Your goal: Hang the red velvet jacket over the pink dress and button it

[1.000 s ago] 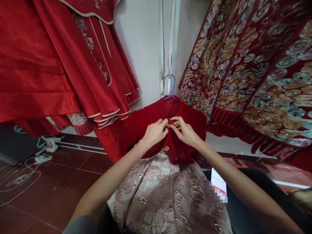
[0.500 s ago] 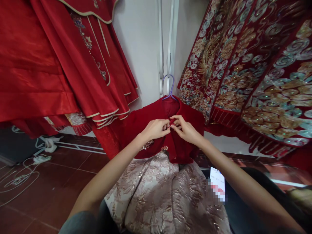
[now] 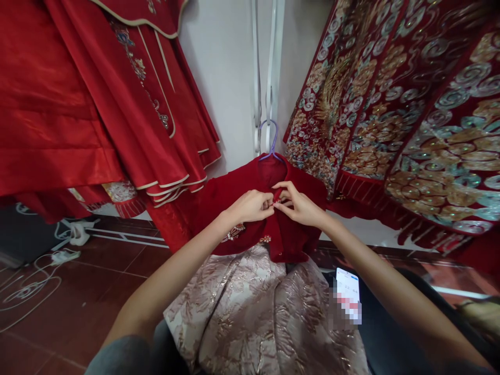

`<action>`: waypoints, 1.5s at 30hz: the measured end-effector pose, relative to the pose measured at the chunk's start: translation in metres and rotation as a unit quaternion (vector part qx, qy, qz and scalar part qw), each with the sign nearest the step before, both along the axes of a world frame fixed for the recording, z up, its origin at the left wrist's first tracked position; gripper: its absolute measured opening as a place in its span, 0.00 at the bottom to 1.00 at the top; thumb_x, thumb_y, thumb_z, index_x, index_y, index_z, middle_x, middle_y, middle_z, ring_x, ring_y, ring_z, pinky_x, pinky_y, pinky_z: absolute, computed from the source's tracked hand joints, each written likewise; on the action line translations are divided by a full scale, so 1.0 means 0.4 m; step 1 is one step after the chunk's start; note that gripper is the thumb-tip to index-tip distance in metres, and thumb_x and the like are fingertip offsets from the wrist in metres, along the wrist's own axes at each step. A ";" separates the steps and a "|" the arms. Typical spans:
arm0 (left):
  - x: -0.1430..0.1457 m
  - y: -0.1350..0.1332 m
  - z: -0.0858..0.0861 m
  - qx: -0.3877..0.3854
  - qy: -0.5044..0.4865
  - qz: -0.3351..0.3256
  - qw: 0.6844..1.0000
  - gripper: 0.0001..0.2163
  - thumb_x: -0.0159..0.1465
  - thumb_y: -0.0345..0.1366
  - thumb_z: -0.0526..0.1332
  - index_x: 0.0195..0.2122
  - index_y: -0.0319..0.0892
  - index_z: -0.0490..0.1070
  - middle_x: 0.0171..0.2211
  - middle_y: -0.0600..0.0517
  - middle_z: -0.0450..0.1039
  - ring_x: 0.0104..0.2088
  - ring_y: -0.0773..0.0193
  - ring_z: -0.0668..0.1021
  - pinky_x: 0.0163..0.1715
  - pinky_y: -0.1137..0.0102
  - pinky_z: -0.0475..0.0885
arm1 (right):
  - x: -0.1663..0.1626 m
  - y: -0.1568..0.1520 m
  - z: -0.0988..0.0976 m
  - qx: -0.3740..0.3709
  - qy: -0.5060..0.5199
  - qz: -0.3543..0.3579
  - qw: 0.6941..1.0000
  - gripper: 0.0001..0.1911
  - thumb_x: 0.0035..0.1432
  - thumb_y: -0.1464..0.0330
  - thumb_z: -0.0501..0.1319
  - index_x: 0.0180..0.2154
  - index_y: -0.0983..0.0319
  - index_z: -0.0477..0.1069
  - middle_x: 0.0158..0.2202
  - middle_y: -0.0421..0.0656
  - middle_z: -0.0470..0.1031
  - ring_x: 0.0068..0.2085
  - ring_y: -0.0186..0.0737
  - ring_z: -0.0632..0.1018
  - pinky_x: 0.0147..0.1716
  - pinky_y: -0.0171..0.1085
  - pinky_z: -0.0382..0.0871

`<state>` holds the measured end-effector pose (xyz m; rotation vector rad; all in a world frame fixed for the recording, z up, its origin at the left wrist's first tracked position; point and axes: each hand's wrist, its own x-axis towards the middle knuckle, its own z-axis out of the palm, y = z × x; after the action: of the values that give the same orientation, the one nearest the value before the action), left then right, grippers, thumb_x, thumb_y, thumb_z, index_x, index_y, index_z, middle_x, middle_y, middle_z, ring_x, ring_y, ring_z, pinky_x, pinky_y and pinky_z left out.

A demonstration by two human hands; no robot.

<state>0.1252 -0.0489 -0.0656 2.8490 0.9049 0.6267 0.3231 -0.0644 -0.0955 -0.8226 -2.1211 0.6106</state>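
Note:
A dark red jacket [image 3: 230, 187] hangs on a purple hanger [image 3: 274, 136] in front of me. My left hand [image 3: 254, 205] is closed at the jacket's front edge, just below the collar. Opposite it, my right hand [image 3: 297, 205] pinches the other front edge, with a small beaded fastening [image 3: 277, 201] between the two sets of fingertips. Lower on the front sits another beaded fastening [image 3: 266, 239], and a beaded ornament [image 3: 234, 233] shows beside my left forearm. Below the jacket spreads a pale pink-gold brocade skirt [image 3: 242, 312]. My fingers hide part of the fastening.
Red garments with cream piping [image 3: 156, 104] hang at the left, and heavily sequinned red ones [image 3: 390, 114] at the right. A lit phone [image 3: 347, 291] lies beside my right forearm. White cables [image 3: 31, 289] trail over the tiled floor [image 3: 105, 291] at lower left.
Both hands stay at the same fastening, with only slight finger movement. The whole view has shifted a little; the garments hang as before.

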 end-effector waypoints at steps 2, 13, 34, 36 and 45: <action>0.005 -0.002 0.010 0.037 0.038 0.002 0.999 0.06 0.60 0.34 0.56 0.29 0.39 0.69 0.23 0.53 0.72 0.22 0.70 0.70 0.24 0.74 0.59 | 0.001 0.004 0.004 -0.009 -0.005 0.007 1.000 0.24 0.60 0.65 0.56 0.55 0.58 0.50 0.36 0.42 0.73 0.37 0.39 0.77 0.38 0.40 0.75; 0.013 0.019 0.022 0.106 0.138 -0.027 0.984 0.08 0.63 0.33 0.52 0.33 0.39 0.70 0.29 0.50 0.73 0.27 0.65 0.73 0.28 0.71 0.64 | 0.000 0.014 0.019 0.018 -0.037 0.016 0.999 0.24 0.59 0.67 0.56 0.56 0.58 0.51 0.31 0.38 0.68 0.31 0.35 0.75 0.34 0.37 0.73; -0.056 -0.196 -0.388 0.013 -0.162 0.264 0.951 0.29 0.59 0.25 0.54 0.62 0.48 0.57 0.52 0.42 0.55 0.54 0.51 0.63 0.54 0.50 0.63 | -0.097 -0.111 -0.313 0.117 0.156 -0.307 0.931 0.15 0.58 0.70 0.55 0.49 0.59 0.61 0.43 0.48 0.65 0.43 0.45 0.73 0.42 0.47 0.72; -0.065 -0.186 -0.386 -0.006 -0.160 0.257 0.953 0.30 0.59 0.25 0.54 0.63 0.50 0.56 0.49 0.44 0.56 0.51 0.53 0.65 0.54 0.52 0.64 | -0.100 -0.139 -0.271 0.068 0.193 -0.306 0.930 0.10 0.59 0.68 0.56 0.44 0.57 0.61 0.39 0.46 0.68 0.40 0.43 0.74 0.40 0.45 0.72; -0.012 -0.081 -0.404 -0.194 -0.290 0.122 0.929 0.18 0.60 0.29 0.54 0.51 0.40 0.68 0.46 0.42 0.69 0.48 0.54 0.72 0.49 0.60 0.71 | -0.247 -0.148 -0.152 0.006 0.142 -0.106 0.984 0.04 0.59 0.66 0.55 0.38 0.56 0.63 0.37 0.42 0.72 0.37 0.40 0.75 0.39 0.39 0.71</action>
<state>0.1204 -0.0813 -0.2273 2.0406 1.1137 1.0938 0.2241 -0.1234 -0.1563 -0.8840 -1.7525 0.5652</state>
